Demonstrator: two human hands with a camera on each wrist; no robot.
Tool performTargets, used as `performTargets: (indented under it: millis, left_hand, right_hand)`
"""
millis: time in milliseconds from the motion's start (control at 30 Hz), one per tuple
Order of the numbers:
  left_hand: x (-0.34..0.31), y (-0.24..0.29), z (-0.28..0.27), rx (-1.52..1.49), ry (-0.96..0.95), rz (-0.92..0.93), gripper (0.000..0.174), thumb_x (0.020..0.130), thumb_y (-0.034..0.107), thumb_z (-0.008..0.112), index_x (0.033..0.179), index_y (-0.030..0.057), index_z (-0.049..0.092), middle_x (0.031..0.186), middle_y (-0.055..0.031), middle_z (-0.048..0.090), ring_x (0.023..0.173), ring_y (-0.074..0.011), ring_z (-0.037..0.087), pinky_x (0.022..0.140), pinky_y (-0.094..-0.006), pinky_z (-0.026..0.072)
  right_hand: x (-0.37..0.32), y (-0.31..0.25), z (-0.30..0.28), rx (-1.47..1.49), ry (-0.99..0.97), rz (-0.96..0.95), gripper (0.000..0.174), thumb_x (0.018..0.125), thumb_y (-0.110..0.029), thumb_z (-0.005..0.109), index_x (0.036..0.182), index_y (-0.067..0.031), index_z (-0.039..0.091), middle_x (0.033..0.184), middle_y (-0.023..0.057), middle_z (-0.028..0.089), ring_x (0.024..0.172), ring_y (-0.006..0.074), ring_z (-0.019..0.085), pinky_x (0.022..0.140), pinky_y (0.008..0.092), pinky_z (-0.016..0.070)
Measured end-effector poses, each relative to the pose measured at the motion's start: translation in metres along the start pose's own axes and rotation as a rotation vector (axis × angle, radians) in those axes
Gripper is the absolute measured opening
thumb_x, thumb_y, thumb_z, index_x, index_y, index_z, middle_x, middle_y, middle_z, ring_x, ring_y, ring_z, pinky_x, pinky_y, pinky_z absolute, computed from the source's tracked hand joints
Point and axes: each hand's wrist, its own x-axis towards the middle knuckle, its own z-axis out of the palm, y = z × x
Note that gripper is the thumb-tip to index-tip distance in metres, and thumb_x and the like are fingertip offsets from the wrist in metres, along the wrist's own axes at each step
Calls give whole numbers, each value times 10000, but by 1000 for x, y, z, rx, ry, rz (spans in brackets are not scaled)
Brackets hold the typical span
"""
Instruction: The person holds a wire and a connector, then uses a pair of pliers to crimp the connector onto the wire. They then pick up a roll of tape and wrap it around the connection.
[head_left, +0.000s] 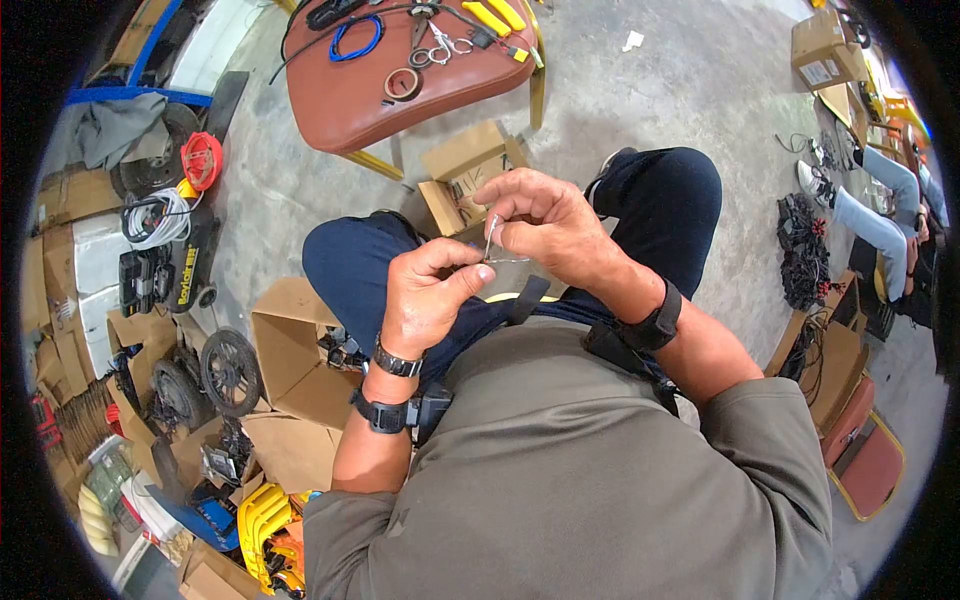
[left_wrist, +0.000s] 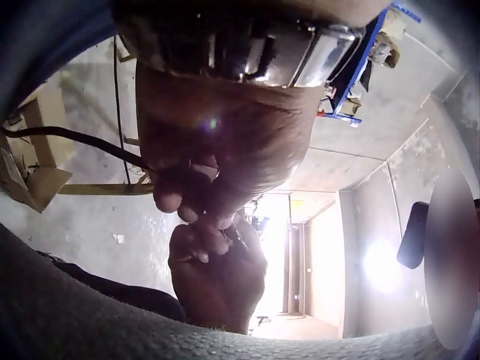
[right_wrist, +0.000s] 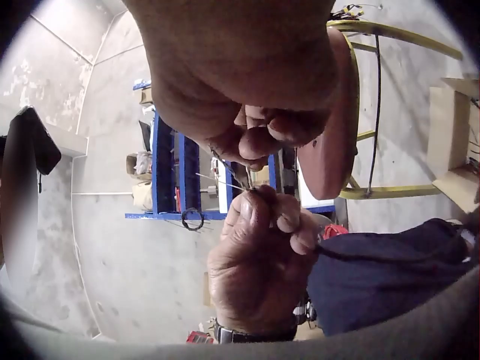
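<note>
Both hands meet in front of the lap in the head view. My left hand [head_left: 428, 292] pinches the end of a black cable [right_wrist: 375, 259] between thumb and fingers, and the cable trails away from that hand. Thin silvery wires [head_left: 510, 260] spread out from the left fingertips. My right hand [head_left: 560, 235] is just above, with thumb and forefinger pinching one of these wires. In the right wrist view a loose pale wire [right_wrist: 216, 181] sticks out beside the fingertips. The left wrist view shows the fingers close together, hiding most of the wires.
Ahead stands a brown-seated chair [head_left: 440, 85] bearing a tape roll [head_left: 403, 84], scissors [head_left: 440, 45], a blue wire coil [head_left: 356, 38] and yellow-handled tools. An open cardboard box [head_left: 440, 205] lies between the feet. Boxes and wheels [head_left: 231, 372] crowd the left; another person's legs [head_left: 870, 235] show right.
</note>
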Motion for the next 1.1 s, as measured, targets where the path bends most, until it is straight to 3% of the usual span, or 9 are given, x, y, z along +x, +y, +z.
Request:
performTargets:
  millis: [367,567,767,1100]
  left_hand:
    - [3,-6,-5,-77,-43,-18,113,903,75,648,965,-18,665,836,-93,692,700,-120,624,578,-235,492]
    - [6,-3,-1,-123,-4,13,138,931,94,608,985,-26,652,837,-109,675,701,-150,630,613,-261,524]
    - [6,-10,-6,-276,-60,-71,173,942,137,605,990,-25,644,847,-115,663,710,-182,650,598,-278,545]
    - [6,-11,-6,-322,-45,-76,181,937,133,614,1001,-33,641,832,-116,664,697,-191,656,584,-275,549]
  right_hand:
    - [2,-4,1,44,31,11,319,820,17,608,1139,8,604,854,4,647,749,60,573,661,230,478]
    - [3,1,4,39,71,-79,315,821,37,601,1135,8,602,859,11,645,781,47,573,682,217,480]
    - [3,8,6,44,68,-164,328,822,63,590,1144,-2,593,852,4,628,791,43,568,699,214,480]
    - [2,4,7,42,-8,-113,398,836,57,606,1225,33,527,883,36,632,839,92,606,746,250,498]
